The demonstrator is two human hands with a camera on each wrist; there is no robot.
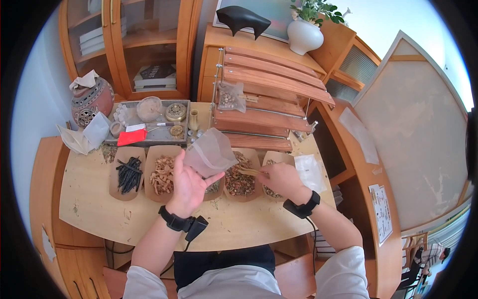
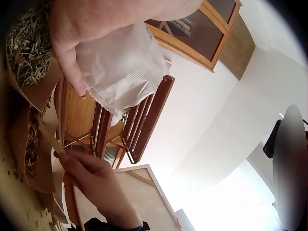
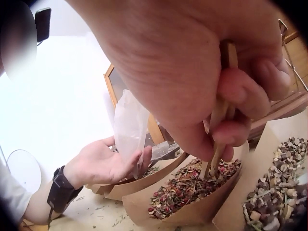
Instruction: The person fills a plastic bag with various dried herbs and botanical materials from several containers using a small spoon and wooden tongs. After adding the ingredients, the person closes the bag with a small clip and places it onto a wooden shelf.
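Note:
The left hand (image 1: 187, 192), palm up, holds a translucent white pouch (image 1: 209, 152) between thumb and fingers; in the left wrist view the pouch (image 2: 122, 67) hangs beside the hand (image 2: 106, 19). The right hand (image 1: 285, 182) grips wooden tweezers (image 1: 250, 172). Their tips are down in a paper tray's red, green and tan dried mix (image 1: 240, 184), seen closely in the right wrist view as mix (image 3: 183, 190) under the tweezers (image 3: 219, 139). The pouch is above a tray of green herbs (image 1: 213, 188), partly hidden by the left hand. Whether the pouch holds anything cannot be told.
Other paper trays hold black strips (image 1: 129, 174), tan pieces (image 1: 162, 174) and a pale-brown mix (image 1: 271, 189). Behind stand a grey tray (image 1: 149, 143) with small containers, a slatted wooden rack (image 1: 269, 74) and a round jar (image 1: 92, 102). A clear packet (image 1: 309, 172) lies at right.

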